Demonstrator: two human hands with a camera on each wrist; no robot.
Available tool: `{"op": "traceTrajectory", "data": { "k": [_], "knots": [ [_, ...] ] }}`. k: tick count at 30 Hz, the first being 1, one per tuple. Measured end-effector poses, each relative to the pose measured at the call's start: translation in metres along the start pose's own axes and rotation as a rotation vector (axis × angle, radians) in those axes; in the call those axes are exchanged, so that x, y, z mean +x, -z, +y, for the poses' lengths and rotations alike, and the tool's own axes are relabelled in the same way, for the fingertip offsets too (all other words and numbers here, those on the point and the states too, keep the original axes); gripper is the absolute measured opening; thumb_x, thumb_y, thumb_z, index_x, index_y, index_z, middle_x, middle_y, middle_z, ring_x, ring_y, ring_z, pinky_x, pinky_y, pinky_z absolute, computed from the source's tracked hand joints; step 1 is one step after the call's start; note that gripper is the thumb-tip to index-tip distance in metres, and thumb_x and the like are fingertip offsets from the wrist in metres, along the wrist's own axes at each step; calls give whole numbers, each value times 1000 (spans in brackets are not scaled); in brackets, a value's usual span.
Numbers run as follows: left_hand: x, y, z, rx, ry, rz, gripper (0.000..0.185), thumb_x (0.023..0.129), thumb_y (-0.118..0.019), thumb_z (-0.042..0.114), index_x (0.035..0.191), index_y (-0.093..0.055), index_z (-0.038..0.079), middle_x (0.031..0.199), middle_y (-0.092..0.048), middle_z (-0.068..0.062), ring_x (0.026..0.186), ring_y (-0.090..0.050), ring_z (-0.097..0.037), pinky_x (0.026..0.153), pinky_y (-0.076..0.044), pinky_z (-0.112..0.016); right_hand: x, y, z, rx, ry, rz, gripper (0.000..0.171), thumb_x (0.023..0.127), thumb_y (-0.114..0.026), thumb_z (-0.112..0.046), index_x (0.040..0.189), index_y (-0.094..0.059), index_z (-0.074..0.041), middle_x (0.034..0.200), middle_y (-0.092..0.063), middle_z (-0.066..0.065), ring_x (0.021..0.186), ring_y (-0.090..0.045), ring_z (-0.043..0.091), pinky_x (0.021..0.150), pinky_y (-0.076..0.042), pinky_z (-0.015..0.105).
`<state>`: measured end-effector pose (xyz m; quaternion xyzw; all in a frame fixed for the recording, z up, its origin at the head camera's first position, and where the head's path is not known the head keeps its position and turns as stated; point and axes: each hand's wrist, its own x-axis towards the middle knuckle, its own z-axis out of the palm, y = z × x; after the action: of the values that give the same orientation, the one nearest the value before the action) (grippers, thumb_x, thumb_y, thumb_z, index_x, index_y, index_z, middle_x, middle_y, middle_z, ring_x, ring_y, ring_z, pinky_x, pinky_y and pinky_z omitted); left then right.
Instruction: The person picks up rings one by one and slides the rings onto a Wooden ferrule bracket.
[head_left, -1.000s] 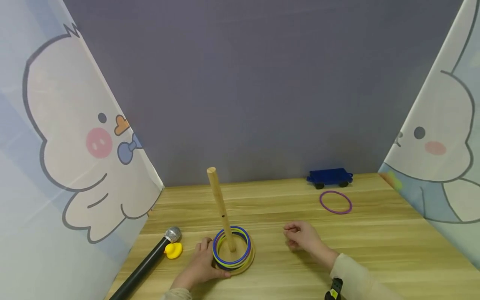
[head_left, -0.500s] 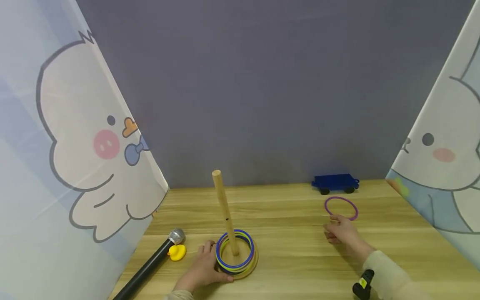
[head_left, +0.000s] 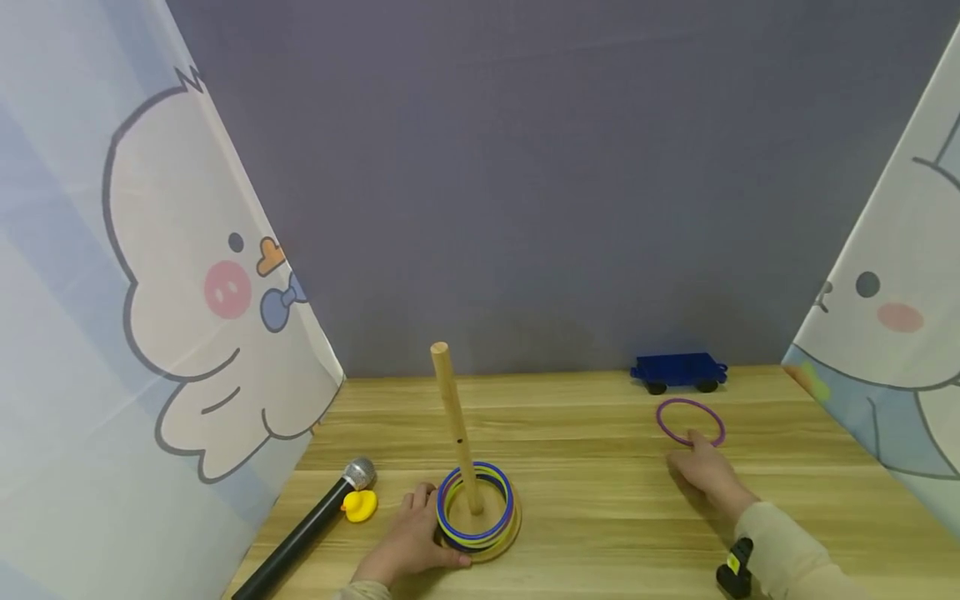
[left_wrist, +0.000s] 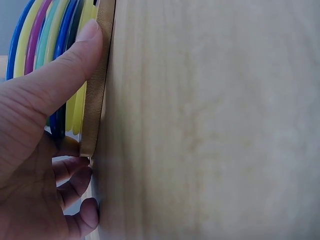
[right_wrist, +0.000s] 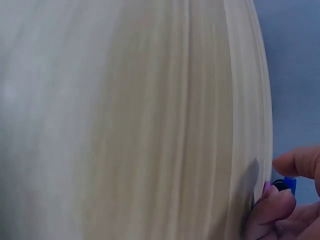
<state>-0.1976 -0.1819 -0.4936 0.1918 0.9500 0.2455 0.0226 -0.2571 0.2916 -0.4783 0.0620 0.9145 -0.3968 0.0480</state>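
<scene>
A wooden peg (head_left: 456, 421) stands on a round wooden base (head_left: 504, 533) with several coloured rings (head_left: 476, 505) stacked around it. My left hand (head_left: 408, 542) grips the base's left edge. In the left wrist view its thumb (left_wrist: 65, 75) lies across the rings (left_wrist: 30, 45) and the base rim (left_wrist: 97, 100), with the other fingers curled beneath. A purple ring (head_left: 690, 421) lies flat at the back right. My right hand (head_left: 701, 467) reaches its near rim. In the right wrist view the fingers (right_wrist: 275, 207) touch a bit of purple, and the thumb is held apart.
A blue toy wagon (head_left: 678, 371) stands behind the purple ring by the grey back wall. A black microphone (head_left: 307, 529) and a small yellow duck (head_left: 360, 505) lie left of the base. Cartoon-printed panels close in both sides of the wooden table (head_left: 600, 517).
My right hand has travelled from the middle of the table back and to the right, up to the purple ring. The left hand has stayed on the base.
</scene>
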Motion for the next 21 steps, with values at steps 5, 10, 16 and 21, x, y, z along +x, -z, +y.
{"op": "traceTrajectory", "data": {
  "k": [5, 10, 16, 21],
  "knots": [
    [1, 0, 1, 15, 1, 17, 112, 57, -84, 64, 137, -45, -4, 124, -43, -15, 109, -41, -31, 93, -42, -54, -1, -1, 2, -139, 92, 47, 63, 86, -54, -18, 134, -38, 20, 127, -47, 42, 109, -50, 56, 93, -41, 61],
    [2, 2, 2, 13, 7, 23, 113, 56, -85, 64, 137, -45, -5, 125, -43, -16, 110, -41, -32, 94, -41, -55, -6, -9, -1, -72, 90, 57, 46, 84, -58, -16, 119, -50, 13, 84, -62, 20, 61, -58, 28, 56, -50, 38],
    [2, 3, 3, 14, 10, 8, 113, 56, -84, 64, 137, -45, -5, 126, -43, -16, 110, -41, -33, 95, -41, -55, -16, -21, -9, -47, 104, 31, 16, 86, -62, -10, 95, -60, 2, 75, -56, 6, 54, -50, 16, 46, -46, 30],
    [1, 2, 3, 14, 17, -6, 114, 56, -84, 64, 138, -44, -5, 126, -42, -17, 110, -41, -33, 95, -40, -56, -22, -35, -18, -117, 158, 1, 10, 80, -65, -3, 75, -59, -8, 65, -51, 1, 53, -49, 15, 47, -43, 29]
  ]
}}
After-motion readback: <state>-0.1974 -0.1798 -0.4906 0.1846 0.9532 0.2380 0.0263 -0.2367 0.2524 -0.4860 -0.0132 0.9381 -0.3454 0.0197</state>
